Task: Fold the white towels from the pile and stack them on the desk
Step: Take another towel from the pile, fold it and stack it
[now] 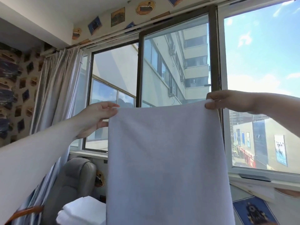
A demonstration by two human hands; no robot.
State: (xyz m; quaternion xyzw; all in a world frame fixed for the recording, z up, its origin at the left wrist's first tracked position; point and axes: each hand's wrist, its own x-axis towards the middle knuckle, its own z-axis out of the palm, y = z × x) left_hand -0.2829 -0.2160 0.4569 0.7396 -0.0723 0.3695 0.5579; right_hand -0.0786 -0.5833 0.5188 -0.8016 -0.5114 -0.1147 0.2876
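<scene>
A white towel [165, 159], soft and matte, hangs as a flat rectangle. The left hand [95, 117] pinches its upper left corner and the right hand [227, 101] pinches its upper right corner, holding it before a sliding window [175, 62]. Below the left grip lies a stack of folded white towels [82, 210], with a grey leather chair [78, 177] and pale curtain [56, 95] behind.

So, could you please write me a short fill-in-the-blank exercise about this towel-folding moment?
1. The white towel hangs from its two top ____.
2. The left hand and right hand each ____ the towel.
3. The stack of folded towels lies lower ____ of it.

Missing words: corners; pinch; left
</scene>
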